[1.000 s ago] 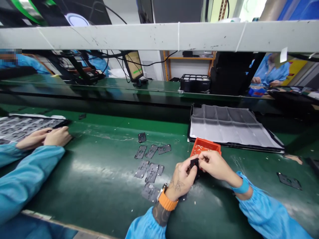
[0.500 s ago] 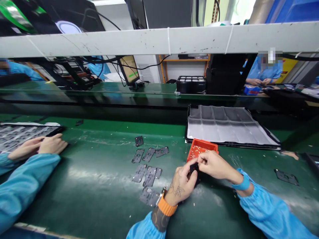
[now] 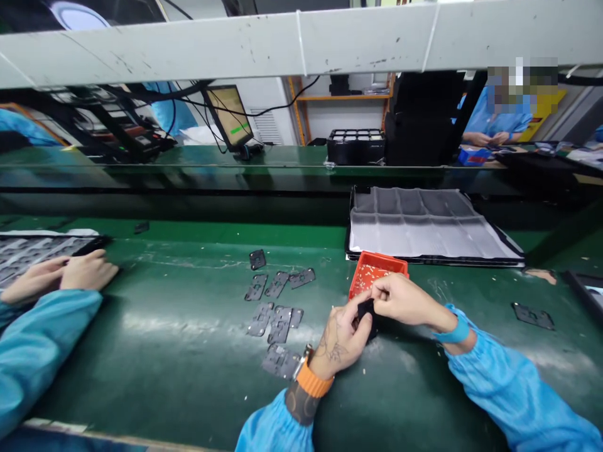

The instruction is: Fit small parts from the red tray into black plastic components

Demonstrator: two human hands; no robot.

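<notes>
My left hand (image 3: 340, 338), with an orange-strapped watch at its wrist, is closed around a small black plate-like part (image 3: 365, 309), mostly covered by the fingers. My right hand (image 3: 399, 299) is pinched against the upper edge of that part; what lies between its fingertips is too small to make out. Just behind both hands stands a red bin (image 3: 404, 267) holding many small pale pieces (image 3: 370, 276). Left of my left hand, several flat black plates (image 3: 281, 324) with cut-outs lie loosely grouped, some overlapping.
A black tray with pale sheeting (image 3: 424, 232) lies behind the bin. One more plate (image 3: 532, 316) is at the right. At the left, a co-worker's hands (image 3: 87, 270) rest by a compartmented tray (image 3: 28, 257). A grey beam (image 3: 358, 41) crosses above the green table (image 3: 188, 376).
The view has tilted down and shifted slightly. My left forefinger has stretched further along the part toward my right fingertips. Both hands stay together in front of the bin.
</notes>
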